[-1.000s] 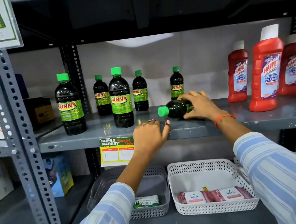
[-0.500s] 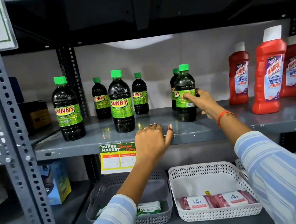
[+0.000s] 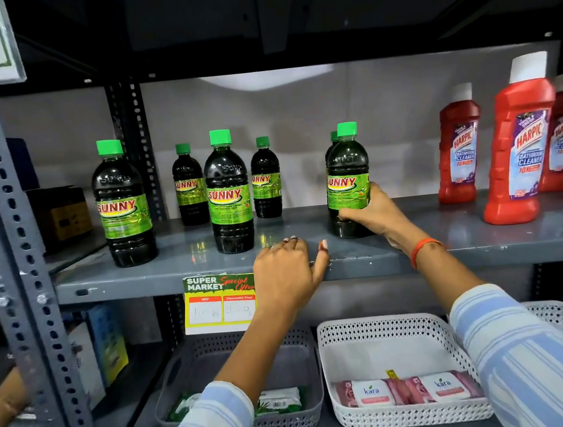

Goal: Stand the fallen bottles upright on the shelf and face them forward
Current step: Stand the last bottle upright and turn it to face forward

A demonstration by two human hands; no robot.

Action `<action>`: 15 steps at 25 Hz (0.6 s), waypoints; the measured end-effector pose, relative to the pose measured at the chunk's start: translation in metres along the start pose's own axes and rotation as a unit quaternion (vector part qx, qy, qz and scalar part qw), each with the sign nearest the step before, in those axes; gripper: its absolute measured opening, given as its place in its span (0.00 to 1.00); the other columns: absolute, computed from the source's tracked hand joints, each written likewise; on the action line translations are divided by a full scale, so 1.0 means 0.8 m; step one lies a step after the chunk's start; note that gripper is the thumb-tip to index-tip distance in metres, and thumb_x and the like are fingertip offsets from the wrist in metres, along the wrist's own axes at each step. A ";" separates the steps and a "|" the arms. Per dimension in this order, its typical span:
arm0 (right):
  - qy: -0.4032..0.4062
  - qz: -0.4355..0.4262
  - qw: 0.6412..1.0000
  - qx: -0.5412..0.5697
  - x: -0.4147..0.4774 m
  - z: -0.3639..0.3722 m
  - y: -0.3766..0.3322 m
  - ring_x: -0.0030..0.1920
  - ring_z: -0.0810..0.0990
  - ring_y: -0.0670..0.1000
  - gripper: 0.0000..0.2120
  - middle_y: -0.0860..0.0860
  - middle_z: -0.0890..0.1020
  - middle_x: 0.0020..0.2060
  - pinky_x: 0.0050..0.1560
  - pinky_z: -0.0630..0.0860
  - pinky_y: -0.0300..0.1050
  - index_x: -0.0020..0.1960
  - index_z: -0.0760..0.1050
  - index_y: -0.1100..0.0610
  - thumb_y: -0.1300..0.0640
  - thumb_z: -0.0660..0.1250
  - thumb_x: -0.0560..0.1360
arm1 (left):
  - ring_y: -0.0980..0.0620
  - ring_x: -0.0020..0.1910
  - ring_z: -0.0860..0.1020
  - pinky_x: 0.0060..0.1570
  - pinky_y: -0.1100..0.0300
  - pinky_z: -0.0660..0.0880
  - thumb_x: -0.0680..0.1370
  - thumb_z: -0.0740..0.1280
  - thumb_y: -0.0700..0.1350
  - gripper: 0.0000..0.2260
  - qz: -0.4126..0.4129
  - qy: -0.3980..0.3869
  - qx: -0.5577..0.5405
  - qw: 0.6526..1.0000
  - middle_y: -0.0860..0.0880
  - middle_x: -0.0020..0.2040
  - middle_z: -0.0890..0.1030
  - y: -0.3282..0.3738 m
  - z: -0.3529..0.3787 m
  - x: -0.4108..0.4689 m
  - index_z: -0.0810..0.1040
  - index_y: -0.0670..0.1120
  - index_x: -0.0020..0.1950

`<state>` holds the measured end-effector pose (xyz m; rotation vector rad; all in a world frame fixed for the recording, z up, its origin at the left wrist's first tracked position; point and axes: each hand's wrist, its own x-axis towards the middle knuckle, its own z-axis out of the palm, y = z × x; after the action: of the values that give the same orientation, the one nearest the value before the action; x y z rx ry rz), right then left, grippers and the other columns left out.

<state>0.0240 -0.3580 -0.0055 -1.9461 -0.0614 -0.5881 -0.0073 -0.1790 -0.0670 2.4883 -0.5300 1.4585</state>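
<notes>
A dark Sunny bottle (image 3: pixel 347 176) with a green cap stands upright on the grey shelf (image 3: pixel 187 253), its label turned slightly left. My right hand (image 3: pixel 374 213) grips its lower body from the right. Another small bottle (image 3: pixel 334 136) stands right behind it, mostly hidden. My left hand (image 3: pixel 287 271) rests on the shelf's front edge, fingers curled over it, holding no object. More upright Sunny bottles stand to the left: a large one (image 3: pixel 121 203), a middle large one (image 3: pixel 228 194), and two small ones (image 3: pixel 189 186) (image 3: pixel 265 178) behind.
Three red Harpic bottles (image 3: pixel 514 146) stand at the shelf's right end. A price tag (image 3: pixel 220 302) hangs from the shelf edge. Below are a grey basket (image 3: pixel 293 418) and a white basket (image 3: pixel 397 326) with Kara packs. A slotted steel upright (image 3: pixel 21 273) rises at the left.
My right hand lifted the fallen bottle from lying on its side to upright, then slid down to its lower body and turned the label. My left hand stayed on the shelf edge.
</notes>
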 end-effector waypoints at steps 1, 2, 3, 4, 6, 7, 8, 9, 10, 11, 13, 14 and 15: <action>0.004 -0.007 1.000 -0.017 0.001 0.002 0.001 0.52 0.79 0.51 0.34 0.54 0.81 0.54 0.55 0.75 0.44 0.61 0.70 0.56 0.52 0.80 0.59 | 0.45 0.26 0.78 0.28 0.60 0.69 0.76 0.53 0.56 0.24 0.001 0.002 -0.001 1.000 0.46 0.27 0.80 0.000 0.000 0.000 0.75 0.44 0.30; 0.011 -0.014 0.999 -0.045 0.006 0.003 0.005 0.54 0.79 0.51 0.39 0.53 0.82 0.53 0.56 0.77 0.46 0.59 0.72 0.53 0.42 0.81 0.53 | 0.45 0.26 0.78 0.29 0.60 0.69 0.76 0.53 0.56 0.23 0.001 0.003 -0.001 1.000 0.46 0.27 0.80 0.001 0.001 0.000 0.75 0.44 0.30; 0.014 -0.019 0.997 -0.068 0.010 0.002 0.010 0.55 0.79 0.51 0.43 0.52 0.82 0.52 0.58 0.78 0.49 0.58 0.73 0.52 0.36 0.80 0.47 | 0.45 0.27 0.78 0.29 0.60 0.69 0.76 0.53 0.56 0.23 0.000 0.002 0.000 1.000 0.46 0.28 0.80 0.001 0.002 0.000 0.76 0.44 0.30; 0.012 -0.024 0.997 -0.072 0.012 0.001 0.012 0.55 0.79 0.51 0.45 0.51 0.81 0.52 0.58 0.78 0.49 0.58 0.72 0.52 0.36 0.80 0.47 | 0.45 0.27 0.78 0.29 0.59 0.70 0.76 0.53 0.56 0.23 -0.002 -0.002 0.000 1.000 0.46 0.28 0.80 0.001 0.002 0.000 0.76 0.44 0.30; -0.006 -0.018 1.000 -0.020 0.001 0.000 0.002 0.53 0.78 0.49 0.39 0.50 0.79 0.52 0.54 0.76 0.43 0.63 0.68 0.56 0.51 0.81 0.57 | 0.45 0.28 0.79 0.30 0.59 0.70 0.76 0.53 0.56 0.23 -0.005 -0.010 -0.003 1.000 0.46 0.28 0.81 0.000 0.003 0.000 0.76 0.44 0.30; -0.028 -0.017 0.999 0.003 -0.005 -0.001 -0.003 0.50 0.78 0.48 0.35 0.50 0.78 0.52 0.50 0.74 0.39 0.64 0.67 0.57 0.59 0.79 0.61 | 0.45 0.28 0.79 0.30 0.59 0.70 0.76 0.53 0.56 0.23 -0.006 -0.014 -0.004 1.000 0.46 0.29 0.81 0.001 0.003 0.001 0.76 0.44 0.30; -0.041 -0.021 0.999 0.013 -0.006 -0.001 -0.002 0.48 0.78 0.47 0.30 0.51 0.78 0.51 0.47 0.73 0.36 0.62 0.67 0.57 0.64 0.76 0.64 | 0.45 0.28 0.79 0.30 0.59 0.70 0.76 0.53 0.57 0.24 -0.006 -0.017 -0.006 1.000 0.46 0.29 0.81 0.001 0.003 0.001 0.76 0.44 0.30; -0.049 -0.031 0.998 0.019 -0.008 -0.002 -0.002 0.46 0.78 0.47 0.26 0.52 0.79 0.49 0.45 0.73 0.35 0.60 0.68 0.56 0.66 0.74 0.66 | 0.45 0.28 0.79 0.30 0.59 0.70 0.76 0.52 0.57 0.24 -0.005 -0.017 -0.007 1.000 0.46 0.29 0.81 0.001 0.003 0.001 0.76 0.44 0.31; -0.050 -0.036 0.998 0.029 -0.008 -0.002 -0.003 0.45 0.78 0.47 0.23 0.52 0.79 0.48 0.45 0.73 0.36 0.57 0.69 0.55 0.67 0.72 0.66 | 0.45 0.28 0.79 0.30 0.59 0.70 0.76 0.52 0.57 0.24 -0.004 -0.018 -0.007 1.000 0.46 0.29 0.81 0.001 0.003 0.001 0.76 0.44 0.30; -0.050 -0.038 0.998 0.031 -0.008 -0.002 -0.003 0.45 0.78 0.48 0.21 0.51 0.80 0.46 0.45 0.73 0.36 0.55 0.69 0.55 0.68 0.72 0.67 | 0.45 0.28 0.79 0.30 0.59 0.70 0.76 0.52 0.57 0.24 -0.003 -0.018 -0.007 1.000 0.46 0.29 0.81 0.000 0.002 0.000 0.76 0.44 0.30; -0.079 -0.031 0.996 0.040 -0.011 -0.006 -0.003 0.48 0.79 0.50 0.21 0.51 0.81 0.46 0.49 0.75 0.38 0.57 0.70 0.56 0.68 0.72 0.67 | 0.44 0.28 0.78 0.29 0.59 0.68 0.76 0.52 0.57 0.24 -0.004 -0.021 -0.005 1.000 0.45 0.28 0.80 0.001 -0.001 0.000 0.76 0.44 0.29; -0.101 -0.025 0.993 0.055 -0.010 -0.007 0.000 0.51 0.79 0.52 0.24 0.53 0.81 0.49 0.53 0.75 0.41 0.59 0.70 0.58 0.68 0.72 0.66 | 0.43 0.30 0.79 0.29 0.58 0.67 0.76 0.52 0.58 0.25 -0.011 -0.032 -0.004 0.999 0.44 0.29 0.81 0.003 -0.005 0.002 0.76 0.43 0.30; -0.115 -0.017 0.991 0.069 -0.011 -0.010 0.003 0.54 0.79 0.54 0.25 0.55 0.81 0.52 0.58 0.75 0.44 0.61 0.70 0.59 0.67 0.72 0.66 | 0.41 0.33 0.80 0.30 0.57 0.66 0.76 0.53 0.59 0.25 -0.027 -0.061 -0.003 0.998 0.43 0.32 0.81 0.006 -0.009 0.006 0.76 0.43 0.32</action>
<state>0.0139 -0.3640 -0.0085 -1.8719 -0.2748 -0.3698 -0.0128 -0.1816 -0.0591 2.5777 -0.4829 1.2907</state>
